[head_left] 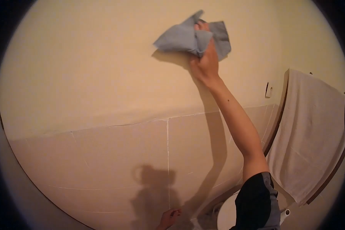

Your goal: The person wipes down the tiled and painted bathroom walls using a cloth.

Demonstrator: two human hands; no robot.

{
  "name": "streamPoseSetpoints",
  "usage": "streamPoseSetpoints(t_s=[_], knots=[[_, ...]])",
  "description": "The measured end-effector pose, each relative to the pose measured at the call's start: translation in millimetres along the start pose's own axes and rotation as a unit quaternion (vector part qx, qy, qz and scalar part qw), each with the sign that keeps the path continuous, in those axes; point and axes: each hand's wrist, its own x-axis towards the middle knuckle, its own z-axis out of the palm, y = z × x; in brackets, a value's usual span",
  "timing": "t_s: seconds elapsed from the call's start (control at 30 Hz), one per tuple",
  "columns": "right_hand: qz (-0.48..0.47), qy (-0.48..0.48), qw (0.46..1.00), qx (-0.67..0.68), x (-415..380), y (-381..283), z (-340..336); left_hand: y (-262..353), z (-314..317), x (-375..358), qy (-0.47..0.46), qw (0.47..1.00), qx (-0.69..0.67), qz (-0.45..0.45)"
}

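Note:
My right hand [206,65] is raised high and grips a grey-blue cloth [178,37] against the yellowish wall [96,65]. The cloth is bunched around the fingers, with loose corners sticking out left and right, slightly blurred. My right arm stretches up from a dark sleeve at the lower right. Low in the view, my left hand [170,218] is partly cut off by the bottom edge. Its fingers are curled in, and nothing shows in them. It is nearest to the tiled lower wall [103,165].
A pale towel [301,130] hangs at the right on a dark-edged frame. A small fitting [269,91] is on the wall near the corner. Below my right arm is a round white fixture [227,212], partly hidden, with a white tube-like end [285,214] beside it.

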Motion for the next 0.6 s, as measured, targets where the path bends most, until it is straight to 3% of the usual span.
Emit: streamPoseSetpoints(t_s=[0.07,0.13,0.2,0.27,0.3,0.37,0.53,0.6], knots=[[0.046,0.043,0.997,-0.036,-9.1,18.6,-6.7,-6.0,0.2,-1.7,0.01,1.0,-0.014,0.02],[0.121,0.098,0.988,-0.009,-6.1,31.2,-11.2,-3.8,-3.1,-4.7,-0.016,0.998,0.047,0.038],[0.218,0.12,0.968,0.024,8.9,46.2,-18.8,-7.9,-0.6,-6.4,-0.019,0.999,0.007,0.029],[0.216,0.144,0.961,-0.09,29.9,77.3,-13.9,-10.7,-2.3,-8.0,-0.021,0.999,-0.035,0.021],[0.241,0.109,0.958,-0.11,44.3,86.9,-15.7,-9.5,-2.3,-7.9,-0.021,0.999,-0.037,-0.001],[0.201,0.075,0.964,-0.158,76.1,97.4,-12.6,-8.1,-2.6,-4.9,-0.019,0.999,-0.042,-0.022],[0.254,0.059,0.964,-0.044,128.5,41.4,10.3,11.4,-2.0,-7.5,-0.009,1.0,0.01,-0.008],[0.178,0.05,0.982,-0.029,136.3,17.5,19.3,-3.5,-4.7,1.8,0.007,1.0,-0.011,0.014]])
